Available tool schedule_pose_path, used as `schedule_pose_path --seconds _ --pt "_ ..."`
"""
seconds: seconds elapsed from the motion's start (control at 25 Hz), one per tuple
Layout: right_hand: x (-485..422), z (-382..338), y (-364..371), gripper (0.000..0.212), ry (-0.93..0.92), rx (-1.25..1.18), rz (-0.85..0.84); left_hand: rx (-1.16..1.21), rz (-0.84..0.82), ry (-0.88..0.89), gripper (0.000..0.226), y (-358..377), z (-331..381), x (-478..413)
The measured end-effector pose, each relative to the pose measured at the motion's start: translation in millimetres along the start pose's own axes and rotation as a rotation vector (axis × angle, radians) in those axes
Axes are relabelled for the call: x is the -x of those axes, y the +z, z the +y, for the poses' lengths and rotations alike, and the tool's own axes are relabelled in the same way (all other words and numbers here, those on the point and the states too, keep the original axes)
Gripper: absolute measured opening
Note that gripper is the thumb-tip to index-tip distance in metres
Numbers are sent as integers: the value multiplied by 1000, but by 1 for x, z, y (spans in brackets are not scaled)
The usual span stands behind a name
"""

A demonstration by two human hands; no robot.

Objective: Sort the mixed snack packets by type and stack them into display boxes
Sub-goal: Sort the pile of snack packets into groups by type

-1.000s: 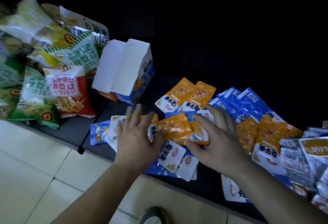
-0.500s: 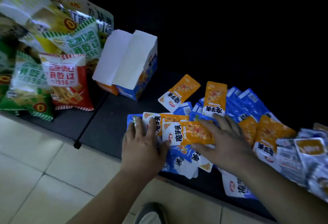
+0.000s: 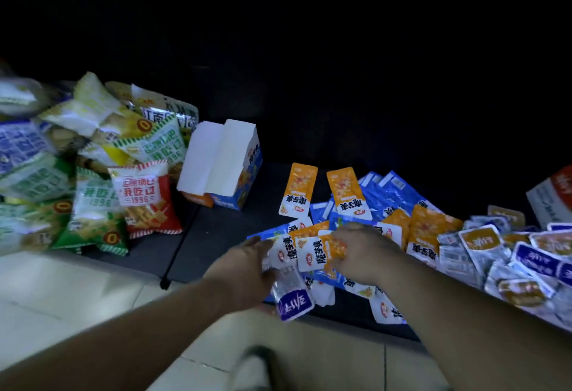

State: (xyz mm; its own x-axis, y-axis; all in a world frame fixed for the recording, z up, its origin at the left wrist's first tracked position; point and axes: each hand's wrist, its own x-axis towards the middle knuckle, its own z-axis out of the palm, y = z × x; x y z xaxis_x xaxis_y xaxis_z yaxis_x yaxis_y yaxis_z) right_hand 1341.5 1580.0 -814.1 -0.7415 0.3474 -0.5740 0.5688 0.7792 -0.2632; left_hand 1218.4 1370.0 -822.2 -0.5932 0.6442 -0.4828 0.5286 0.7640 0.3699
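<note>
Left grip (image 3: 247, 267) and right grip (image 3: 362, 251) both clamp the orange packets (image 3: 312, 254) at shelf (image 3: 216, 226) front edge. The purple packet (image 3: 294, 301) overhangs it, so a nudge likely drops it.

Hands: 2, left hand (image 3: 247, 270) and right hand (image 3: 365, 254). Orange packets (image 3: 298, 189): 2 lying alone mid-shelf (image 3: 223, 226), at least 3 fanned between the hands, about 4 more in the heap to the right. Overlap blocks an exact count. Blue packets (image 3: 399, 192): heaped, at least 8. Purple-label packets (image 3: 294, 301): 1 at the front edge, at least 2 near the right edge. Brown-label packets (image 3: 479, 239): about 4. Open box (image 3: 223, 155): 1, possibly 2 side by side. Red-and-white box (image 3: 551, 195): 1, right edge. Left end: red bag (image 3: 148, 202) 1, green bags (image 3: 93, 205) about 5, rest blurred.
</note>
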Motion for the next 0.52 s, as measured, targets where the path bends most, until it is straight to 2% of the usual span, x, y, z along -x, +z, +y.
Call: schedule_pose_path --seconds 0.16,0.28,0.36,0.44,0.52 --pt "-13 -3 12 77 -36 -4 15 -64 -50 -23 53 -27 -7 -19" --pt "-31 8 15 71 -49 10 118 -172 -126 8 71 -21 -9 -56" --pt "-47 17 15 64 -41 14 165 -130 6 69 62 -9 -6 -89" --pt "-56 23 15 58 9 -12 155 -19 174 55 54 0 5 -121" --pt "-55 30 14 39 33 -116 165 54 268 -24 66 11 17 -147"
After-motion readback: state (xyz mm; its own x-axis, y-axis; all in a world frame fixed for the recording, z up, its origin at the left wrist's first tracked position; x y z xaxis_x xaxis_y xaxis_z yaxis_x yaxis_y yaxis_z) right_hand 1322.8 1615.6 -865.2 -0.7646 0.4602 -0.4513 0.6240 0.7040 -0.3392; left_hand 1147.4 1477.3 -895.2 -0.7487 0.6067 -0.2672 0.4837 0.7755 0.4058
